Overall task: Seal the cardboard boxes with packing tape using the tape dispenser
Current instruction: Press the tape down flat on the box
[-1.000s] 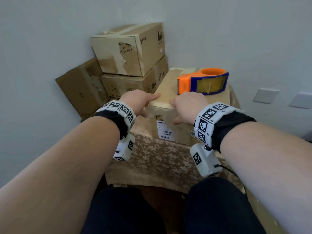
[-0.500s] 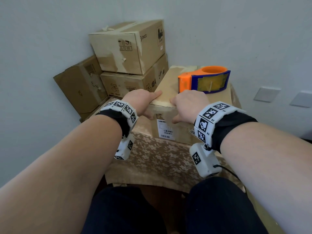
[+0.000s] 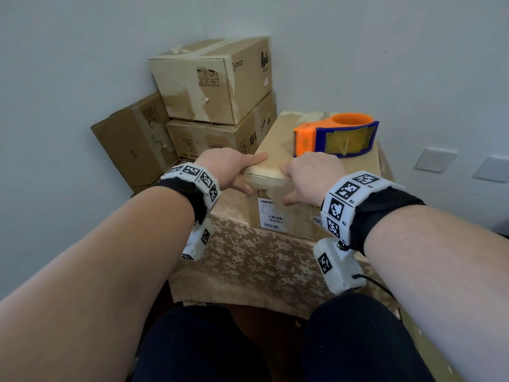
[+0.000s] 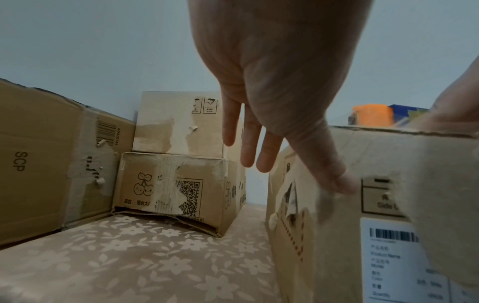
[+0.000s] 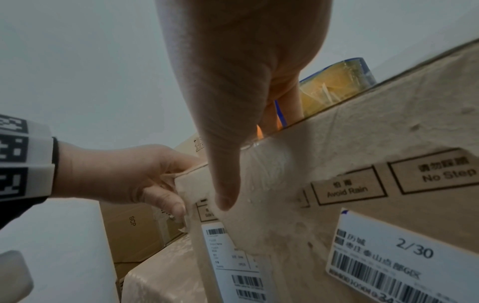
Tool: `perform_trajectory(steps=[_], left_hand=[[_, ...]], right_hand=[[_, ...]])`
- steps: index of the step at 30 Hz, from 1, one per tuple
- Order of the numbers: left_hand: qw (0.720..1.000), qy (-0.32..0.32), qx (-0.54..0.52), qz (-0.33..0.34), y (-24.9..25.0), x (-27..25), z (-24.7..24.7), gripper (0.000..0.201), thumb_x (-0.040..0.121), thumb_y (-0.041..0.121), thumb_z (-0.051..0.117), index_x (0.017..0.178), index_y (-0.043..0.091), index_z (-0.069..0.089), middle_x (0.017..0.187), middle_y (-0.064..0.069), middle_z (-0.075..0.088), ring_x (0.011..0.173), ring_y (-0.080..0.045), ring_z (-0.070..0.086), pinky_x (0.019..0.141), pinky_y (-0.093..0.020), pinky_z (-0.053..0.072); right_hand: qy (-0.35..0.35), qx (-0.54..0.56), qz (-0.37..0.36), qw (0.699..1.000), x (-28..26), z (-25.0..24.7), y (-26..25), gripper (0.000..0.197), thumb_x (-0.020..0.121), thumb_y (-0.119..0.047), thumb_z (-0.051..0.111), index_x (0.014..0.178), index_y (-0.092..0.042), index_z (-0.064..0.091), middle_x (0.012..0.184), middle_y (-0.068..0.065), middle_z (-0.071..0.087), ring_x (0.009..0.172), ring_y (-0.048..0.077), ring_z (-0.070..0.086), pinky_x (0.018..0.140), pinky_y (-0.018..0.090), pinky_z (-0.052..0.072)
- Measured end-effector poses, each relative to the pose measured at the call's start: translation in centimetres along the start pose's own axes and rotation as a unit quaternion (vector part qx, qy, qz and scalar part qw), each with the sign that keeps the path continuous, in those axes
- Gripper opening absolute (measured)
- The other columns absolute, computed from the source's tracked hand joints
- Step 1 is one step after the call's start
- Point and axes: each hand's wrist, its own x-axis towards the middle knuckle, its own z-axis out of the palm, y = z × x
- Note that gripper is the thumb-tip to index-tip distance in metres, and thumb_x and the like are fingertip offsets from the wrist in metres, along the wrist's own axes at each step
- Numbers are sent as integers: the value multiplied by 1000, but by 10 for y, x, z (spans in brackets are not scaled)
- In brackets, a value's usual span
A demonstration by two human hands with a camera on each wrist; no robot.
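A cardboard box (image 3: 278, 139) stands on the table with an orange and blue tape dispenser (image 3: 336, 136) lying on its top, untouched. My left hand (image 3: 239, 172) straddles the box's near left corner. Its forefinger lies along the top edge, its thumb presses the front face, and the other fingers (image 4: 249, 143) hang straight down the left side. My right hand (image 3: 311, 175) lies over the near top edge. Its thumb (image 5: 225, 184) presses a glossy strip of tape (image 5: 261, 164) onto the front face of the box (image 5: 388, 133), and its fingers reach over the top.
Two boxes (image 3: 214, 78) are stacked in the back left corner, and a tilted box (image 3: 135, 139) leans beside them. The table carries a floral cloth (image 3: 248, 260) that hangs over its front edge. Walls close in behind and to the left, with switch plates (image 3: 435, 159) on the right.
Both hands stay on the box's near edge. My left forefinger has slid slightly right along the top edge.
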Motion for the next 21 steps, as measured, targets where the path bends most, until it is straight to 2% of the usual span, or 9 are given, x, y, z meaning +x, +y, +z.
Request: perform_trajectory(steps=[5,8,15,19,21], left_hand=[[1000,-7,-12,-1,-9,0,1,78,87,52,57,148,46,10,120,-6,60,106,-24,58,82,-37,49],[1000,-18,-23,-2,-10,0,-3,74,88,53,55,149,45,14,124,-6,59,111,-25,56,88,-38,47],[1000,2,-21,-7,-7,-8,-1,59,96,53,38,149,43,14,121,-9,60,107,-24,56,73,-31,41],[1000,-1,-22,-6,-5,-12,-2,58,96,56,32,149,43,13,119,-8,61,106,-24,57,75,-34,46],[999,-12,-31,1,-7,-14,-3,63,92,62,32,149,42,17,125,-5,60,109,-24,56,81,-36,48]], right_hand=[[3,2,-3,1000,1,2,1,42,77,-57,68,96,-20,59,71,-4,43,76,20,54,60,31,41],[7,-3,-6,1000,1,3,1,43,77,-58,68,96,-21,60,71,-4,44,76,20,54,59,31,41],[12,-10,-7,1000,3,3,2,43,77,-58,68,97,-21,59,76,-3,47,76,20,53,60,31,41],[15,-12,-6,1000,2,3,2,44,76,-59,67,96,-21,58,72,-3,44,76,20,53,59,31,39],[15,-13,-10,1000,1,3,2,45,75,-61,67,95,-22,58,72,-4,45,75,20,53,59,31,39]])
